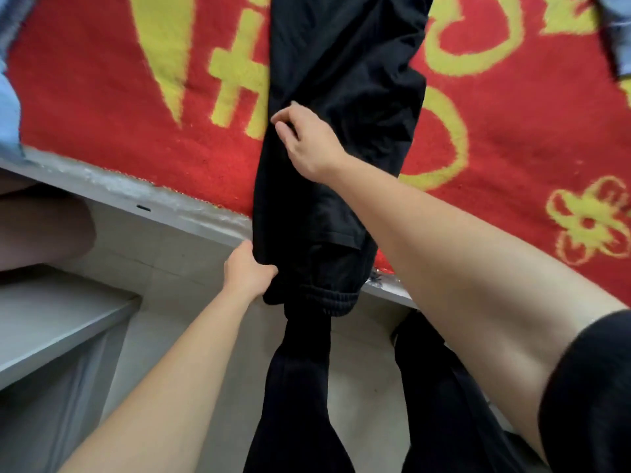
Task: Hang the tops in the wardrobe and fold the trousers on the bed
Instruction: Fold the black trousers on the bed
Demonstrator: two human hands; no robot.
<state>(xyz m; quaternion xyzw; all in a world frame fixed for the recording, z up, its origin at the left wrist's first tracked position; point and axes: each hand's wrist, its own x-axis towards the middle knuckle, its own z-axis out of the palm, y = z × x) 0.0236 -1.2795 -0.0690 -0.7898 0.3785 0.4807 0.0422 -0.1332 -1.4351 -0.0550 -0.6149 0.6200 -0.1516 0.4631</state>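
Note:
Black trousers (345, 80) lie lengthwise across the bed (102, 97), which is covered by a red blanket with yellow patterns. Their elastic waistband end hangs over the bed's near edge. My left hand (247, 271) grips the trousers' left edge near the waistband at the bed edge. My right hand (304, 139) rests on the trousers farther up, its fingers curled and pinching the cloth at the left edge.
A light blue garment (8, 107) lies at the bed's left edge, and another blue-grey one (618, 32) at the top right. The bed's pale frame (136, 196) runs diagonally. A white shelf (51, 332) stands low on the left. My black-trousered legs (297, 404) stand on the tiled floor.

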